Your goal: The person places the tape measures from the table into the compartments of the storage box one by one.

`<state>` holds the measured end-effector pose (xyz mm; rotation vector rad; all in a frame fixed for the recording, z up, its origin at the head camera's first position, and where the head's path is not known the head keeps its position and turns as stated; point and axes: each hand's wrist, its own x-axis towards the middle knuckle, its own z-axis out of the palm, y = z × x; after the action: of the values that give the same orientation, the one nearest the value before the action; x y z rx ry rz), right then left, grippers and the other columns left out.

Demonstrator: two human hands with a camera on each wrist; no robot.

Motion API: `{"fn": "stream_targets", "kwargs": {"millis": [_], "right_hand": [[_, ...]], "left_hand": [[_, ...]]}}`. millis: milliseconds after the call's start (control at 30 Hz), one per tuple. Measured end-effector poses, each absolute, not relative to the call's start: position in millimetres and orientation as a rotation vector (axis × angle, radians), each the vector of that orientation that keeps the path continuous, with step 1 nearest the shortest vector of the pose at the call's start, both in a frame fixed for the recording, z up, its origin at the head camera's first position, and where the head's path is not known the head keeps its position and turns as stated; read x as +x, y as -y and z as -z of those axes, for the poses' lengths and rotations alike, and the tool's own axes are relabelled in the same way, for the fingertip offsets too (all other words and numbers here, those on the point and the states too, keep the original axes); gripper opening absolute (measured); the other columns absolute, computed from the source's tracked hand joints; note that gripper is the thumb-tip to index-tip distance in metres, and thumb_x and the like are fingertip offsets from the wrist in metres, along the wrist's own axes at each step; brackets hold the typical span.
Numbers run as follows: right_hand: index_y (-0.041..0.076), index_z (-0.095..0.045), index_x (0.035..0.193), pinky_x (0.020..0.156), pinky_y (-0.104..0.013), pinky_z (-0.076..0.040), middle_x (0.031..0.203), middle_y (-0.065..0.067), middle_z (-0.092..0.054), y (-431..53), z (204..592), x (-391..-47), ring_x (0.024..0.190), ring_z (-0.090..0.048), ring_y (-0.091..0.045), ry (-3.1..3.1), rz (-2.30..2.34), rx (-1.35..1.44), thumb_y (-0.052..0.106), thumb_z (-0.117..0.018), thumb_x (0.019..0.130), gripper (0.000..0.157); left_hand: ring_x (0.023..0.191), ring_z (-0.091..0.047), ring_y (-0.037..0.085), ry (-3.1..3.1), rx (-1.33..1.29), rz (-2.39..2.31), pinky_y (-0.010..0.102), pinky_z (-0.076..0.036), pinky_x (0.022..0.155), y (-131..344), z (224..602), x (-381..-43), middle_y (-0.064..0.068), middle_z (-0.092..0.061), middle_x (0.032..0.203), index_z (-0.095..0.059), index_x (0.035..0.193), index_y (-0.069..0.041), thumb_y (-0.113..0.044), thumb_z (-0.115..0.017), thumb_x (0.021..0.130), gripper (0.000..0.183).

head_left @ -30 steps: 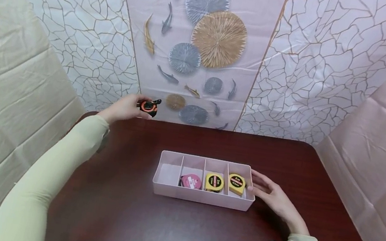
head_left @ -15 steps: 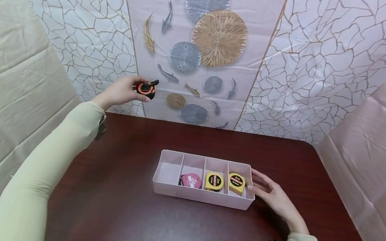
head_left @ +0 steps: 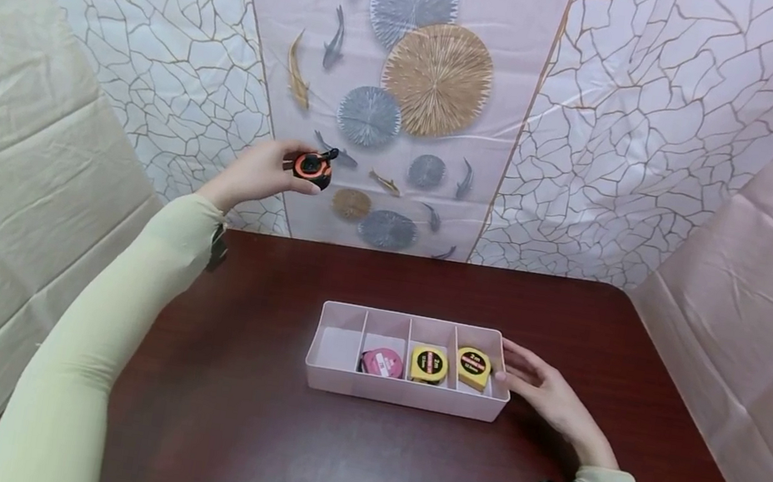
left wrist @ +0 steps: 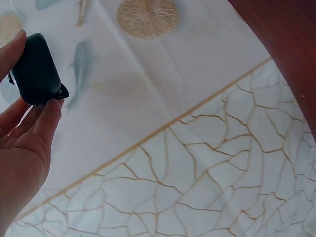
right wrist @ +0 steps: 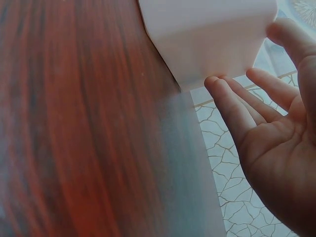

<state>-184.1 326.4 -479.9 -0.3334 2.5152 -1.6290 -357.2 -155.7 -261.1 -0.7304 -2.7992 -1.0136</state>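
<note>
My left hand (head_left: pixel 263 173) is raised above the table's back left, against the patterned backdrop. It pinches a black and orange tape measure (head_left: pixel 312 168) between thumb and fingers; in the left wrist view the tape measure's dark edge (left wrist: pixel 38 69) faces the camera. My right hand (head_left: pixel 554 398) touches the right end of a pale pink box (head_left: pixel 400 393) with its fingertips, fingers fairly straight. Side by side in the box's compartments lie a pink tape measure (head_left: pixel 384 363), a yellow tape measure (head_left: pixel 429 364) and another yellow tape measure (head_left: pixel 473 368). Its leftmost compartment holds nothing.
The dark red-brown table (head_left: pixel 352 455) bears the box near its middle. A patterned cloth backdrop (head_left: pixel 600 140) rises behind the table's back edge. Pale cloth walls stand at the left (head_left: pixel 13 157) and right (head_left: pixel 767 284).
My left hand has risen with the tape measure, first drawing slightly left, then shifting right. My right hand and the box have stayed in place.
</note>
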Motion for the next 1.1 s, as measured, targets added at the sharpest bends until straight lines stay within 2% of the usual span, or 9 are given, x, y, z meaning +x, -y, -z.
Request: {"fn": "stream_targets", "kwargs": {"millis": [233, 433, 767, 900, 1100], "right_hand": [[0.006, -0.037, 0.156, 0.091, -0.018, -0.047, 0.152, -0.027, -0.042, -326.1, 480.0, -184.9, 0.132, -0.048, -0.047, -2.527, 1.631, -0.345, 0.022, -0.069, 0.097, 0.068], [0.006, -0.037, 0.155, 0.09, -0.017, -0.046, 0.151, -0.027, -0.042, -326.1, 479.4, -184.5, 0.131, -0.049, -0.047, -2.532, 1.629, -0.348, 0.021, -0.069, 0.097, 0.068], [0.004, -0.036, 0.155, 0.09, -0.016, -0.047, 0.151, -0.028, -0.042, -326.5, 479.6, -184.3, 0.131, -0.048, -0.047, -2.52, 1.645, -0.358, 0.019, -0.068, 0.098, 0.068], [0.004, -0.037, 0.155, 0.089, -0.016, -0.047, 0.15, -0.028, -0.043, -326.5, 479.5, -184.1, 0.131, -0.049, -0.047, -2.529, 1.638, -0.351, 0.021, -0.068, 0.098, 0.068], [0.005, -0.037, 0.155, 0.09, -0.017, -0.047, 0.15, -0.028, -0.043, -325.5, 479.8, -183.6, 0.131, -0.049, -0.047, -2.507, 1.648, -0.354, 0.02, -0.068, 0.098, 0.067]], "left_hand": [[0.13, -0.054, 0.027, 2.782, -0.796, 1.044, 0.04, -0.041, 0.107, 141.0, 248.1, -351.4, 0.015, -0.06, 0.136, -0.056, 0.141, -0.003, -0.024, -0.085, 0.082, 0.069], [0.125, -0.057, 0.026, 2.762, -0.874, 1.029, 0.039, -0.042, 0.106, 128.4, 241.8, -344.0, 0.014, -0.063, 0.131, -0.057, 0.139, -0.002, -0.019, -0.085, 0.082, 0.065], [0.126, -0.057, 0.024, 2.729, -1.025, 0.977, 0.036, -0.042, 0.108, 109.1, 238.7, -325.3, 0.011, -0.063, 0.131, -0.059, 0.137, -0.002, -0.019, -0.086, 0.081, 0.064], [0.126, -0.057, 0.025, 2.721, -1.046, 0.996, 0.036, -0.042, 0.107, 106.0, 239.3, -320.5, 0.012, -0.063, 0.13, -0.06, 0.135, -0.002, -0.017, -0.086, 0.081, 0.063], [0.128, -0.056, 0.025, 2.74, -1.043, 0.973, 0.037, -0.042, 0.108, 107.3, 243.6, -309.2, 0.01, -0.062, 0.133, -0.058, 0.138, -0.004, -0.022, -0.086, 0.082, 0.065]]}}
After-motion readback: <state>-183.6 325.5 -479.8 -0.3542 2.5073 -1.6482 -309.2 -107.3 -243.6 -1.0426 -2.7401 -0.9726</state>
